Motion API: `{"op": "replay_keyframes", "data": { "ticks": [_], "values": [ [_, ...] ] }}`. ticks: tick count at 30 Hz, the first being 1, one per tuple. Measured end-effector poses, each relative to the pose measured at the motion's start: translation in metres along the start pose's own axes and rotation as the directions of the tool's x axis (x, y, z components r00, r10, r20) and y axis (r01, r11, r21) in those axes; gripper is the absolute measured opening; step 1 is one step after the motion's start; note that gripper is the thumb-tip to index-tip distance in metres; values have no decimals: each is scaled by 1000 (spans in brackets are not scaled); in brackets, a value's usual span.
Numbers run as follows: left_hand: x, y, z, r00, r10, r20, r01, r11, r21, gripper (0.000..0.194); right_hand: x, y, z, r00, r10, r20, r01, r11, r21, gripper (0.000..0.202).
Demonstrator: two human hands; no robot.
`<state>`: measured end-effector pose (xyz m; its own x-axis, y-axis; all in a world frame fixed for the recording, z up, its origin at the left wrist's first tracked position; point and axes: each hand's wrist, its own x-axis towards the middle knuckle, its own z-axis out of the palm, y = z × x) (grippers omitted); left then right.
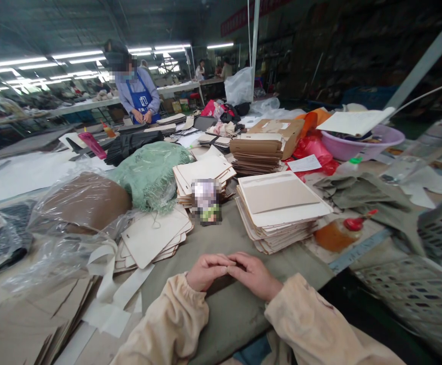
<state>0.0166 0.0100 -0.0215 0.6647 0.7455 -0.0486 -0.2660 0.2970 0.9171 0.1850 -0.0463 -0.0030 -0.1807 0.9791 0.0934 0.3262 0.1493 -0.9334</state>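
Cream sleeves (171, 314) lead to the left hand (205, 272) and right hand (257, 278), joined at curved fingertips.

Their palms are hidden, so whether either grips anything cannot be told; olive cloth (232, 322) spreads beneath them. Just beyond, a tall board stack (279, 205) stands to the right, fanned boards (156, 235) lie left, and an amber bottle (335, 235) sits farther right.

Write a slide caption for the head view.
Left hand and right hand meet over grey-green cloth, near stacked pale boards.
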Motion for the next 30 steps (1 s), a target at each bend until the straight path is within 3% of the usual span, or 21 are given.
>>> {"op": "replay_keyframes", "data": {
  "ticks": [30],
  "values": [
    [-1, -1, -2, 1000, 12, 16, -12, 1000, 23, 18, -1, 4, 0, 1000, 15, 7, -15, 1000, -12, 24]
  ]
}}
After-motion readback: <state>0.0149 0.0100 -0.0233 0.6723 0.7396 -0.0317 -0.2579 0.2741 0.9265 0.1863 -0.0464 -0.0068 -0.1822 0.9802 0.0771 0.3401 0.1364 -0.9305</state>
